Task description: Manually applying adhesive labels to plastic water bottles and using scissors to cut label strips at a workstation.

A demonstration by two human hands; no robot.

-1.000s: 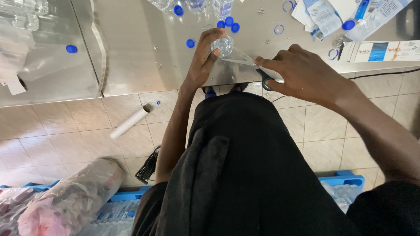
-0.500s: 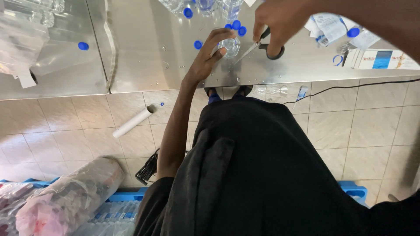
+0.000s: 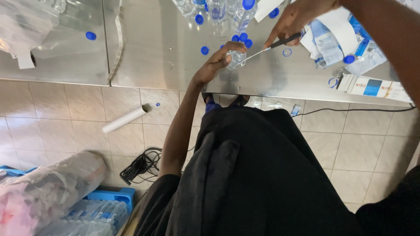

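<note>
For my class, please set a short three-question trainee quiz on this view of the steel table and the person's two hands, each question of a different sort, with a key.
1. True or false: the left hand grips a small clear bottle on the steel table.
2. The right hand holds: A) a blue cap, B) a thin black-handled tool, C) a white tube.
3. Fill in: the white tube lies on the tiled ____.

Key: 1 true; 2 B; 3 floor.
</note>
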